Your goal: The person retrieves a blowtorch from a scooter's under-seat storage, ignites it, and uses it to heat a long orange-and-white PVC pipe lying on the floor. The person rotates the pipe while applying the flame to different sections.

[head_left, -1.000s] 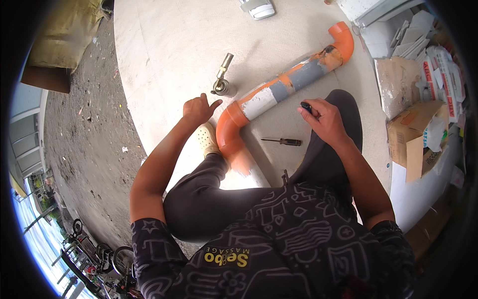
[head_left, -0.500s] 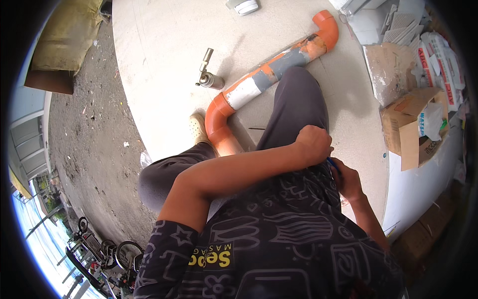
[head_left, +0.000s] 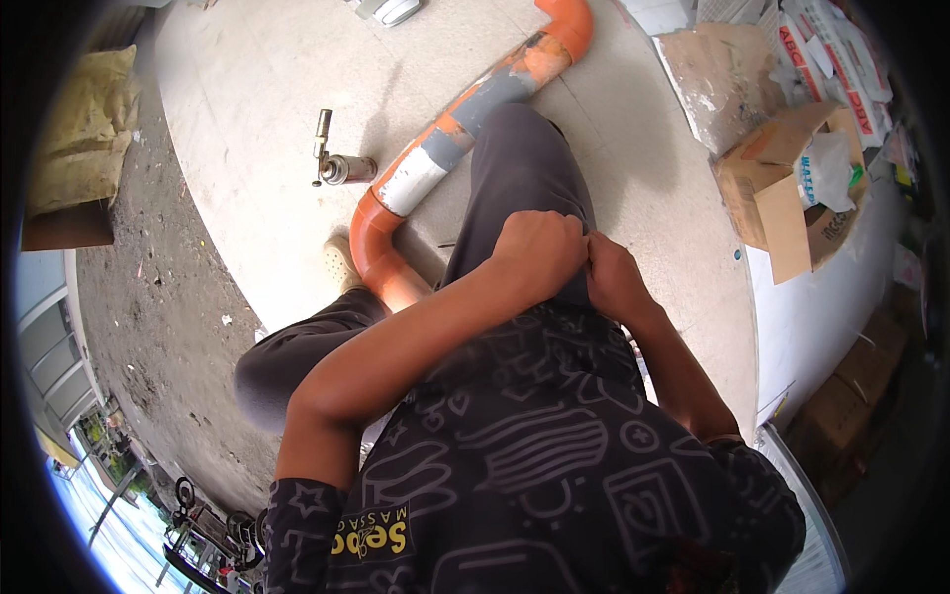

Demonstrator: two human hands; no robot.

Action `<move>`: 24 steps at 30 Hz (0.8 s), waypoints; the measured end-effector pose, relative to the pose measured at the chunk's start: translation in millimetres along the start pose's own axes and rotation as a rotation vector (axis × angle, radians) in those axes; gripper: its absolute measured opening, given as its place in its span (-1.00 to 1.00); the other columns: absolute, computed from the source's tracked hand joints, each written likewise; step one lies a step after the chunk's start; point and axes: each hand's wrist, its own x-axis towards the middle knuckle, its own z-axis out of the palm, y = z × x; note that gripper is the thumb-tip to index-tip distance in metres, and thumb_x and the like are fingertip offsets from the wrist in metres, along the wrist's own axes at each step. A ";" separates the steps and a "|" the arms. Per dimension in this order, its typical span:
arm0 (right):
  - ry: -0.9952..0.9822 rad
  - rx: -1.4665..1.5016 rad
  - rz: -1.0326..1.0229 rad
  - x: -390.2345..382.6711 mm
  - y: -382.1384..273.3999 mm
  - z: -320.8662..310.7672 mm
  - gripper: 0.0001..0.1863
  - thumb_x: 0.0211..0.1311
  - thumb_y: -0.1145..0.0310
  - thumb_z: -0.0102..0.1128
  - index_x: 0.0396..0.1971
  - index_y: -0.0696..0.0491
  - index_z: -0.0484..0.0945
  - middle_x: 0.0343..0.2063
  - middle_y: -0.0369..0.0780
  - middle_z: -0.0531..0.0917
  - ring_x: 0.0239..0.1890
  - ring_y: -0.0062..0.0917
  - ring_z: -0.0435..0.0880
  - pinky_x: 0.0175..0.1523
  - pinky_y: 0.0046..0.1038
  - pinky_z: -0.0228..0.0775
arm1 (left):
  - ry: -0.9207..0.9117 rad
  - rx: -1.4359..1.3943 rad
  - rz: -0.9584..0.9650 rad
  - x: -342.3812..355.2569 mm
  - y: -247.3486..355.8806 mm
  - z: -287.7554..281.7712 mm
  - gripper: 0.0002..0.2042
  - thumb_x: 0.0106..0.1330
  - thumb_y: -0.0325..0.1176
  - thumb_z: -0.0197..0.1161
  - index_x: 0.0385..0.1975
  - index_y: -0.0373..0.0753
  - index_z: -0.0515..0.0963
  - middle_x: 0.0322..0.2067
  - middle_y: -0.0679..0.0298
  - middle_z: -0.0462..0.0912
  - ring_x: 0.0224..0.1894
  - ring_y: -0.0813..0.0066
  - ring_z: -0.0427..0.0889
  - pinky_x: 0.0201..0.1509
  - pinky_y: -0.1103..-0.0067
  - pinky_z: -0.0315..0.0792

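Note:
Over my raised right thigh, my left hand (head_left: pixel 542 249) is closed in a fist. My right hand (head_left: pixel 617 277) is also closed and meets its right side, the fingers of both almost touching. Whatever lies between them is hidden. Beyond my legs lies a long orange pipe (head_left: pixel 458 129) with an elbow at each end, its middle patched in grey and white. A blow torch (head_left: pixel 348 169) on a small canister stands left of the pipe. A cream clog (head_left: pixel 341 265) on my foot is beside the near elbow.
An open cardboard box (head_left: pixel 782 213) with a plastic bag inside stands at the right, with bags behind it. A brown board (head_left: pixel 698 84) leans nearby. Rough dirt ground (head_left: pixel 148 327) borders the pale floor (head_left: pixel 267 79) at left. A white object (head_left: pixel 391 10) lies at the top edge.
My hands have drawn closer together, and the blue item seen in my right hand before is now hidden. The view has shifted, so the pipe and torch appear farther left.

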 end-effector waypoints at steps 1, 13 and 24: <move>-0.072 0.107 0.053 -0.9 -2.3 -6.6 -0.77 0.36 0.46 0.14 -0.02 0.11 0.55 -0.12 -0.01 0.62 -0.14 0.02 0.67 -0.05 -0.06 0.52 | -0.015 0.007 -0.028 -5.4 0.9 0.9 -0.64 0.47 -0.06 0.17 -0.36 -0.27 0.63 -0.37 0.02 0.76 -0.27 0.04 0.78 -0.19 0.25 0.62; 0.154 0.129 -0.005 -8.1 11.4 15.3 -0.73 -0.01 0.61 0.28 -0.22 0.22 0.59 -0.23 -0.06 0.62 -0.24 0.01 0.68 -0.22 -0.11 0.55 | 0.052 -0.181 0.010 -34.3 14.7 24.8 -0.73 0.35 -0.21 0.28 -0.24 -0.32 0.50 -0.35 -0.02 0.71 -0.28 -0.06 0.73 -0.16 0.19 0.61; 0.153 -0.202 0.160 -3.0 5.0 -8.4 -0.86 0.03 0.48 0.39 -0.44 0.12 0.58 -0.41 -0.14 0.64 -0.40 -0.18 0.69 -0.32 -0.21 0.48 | -0.075 -0.204 0.086 -42.4 1.2 36.2 -0.68 0.44 -0.14 0.22 -0.18 -0.34 0.58 -0.29 -0.03 0.73 -0.19 -0.04 0.74 -0.09 0.19 0.59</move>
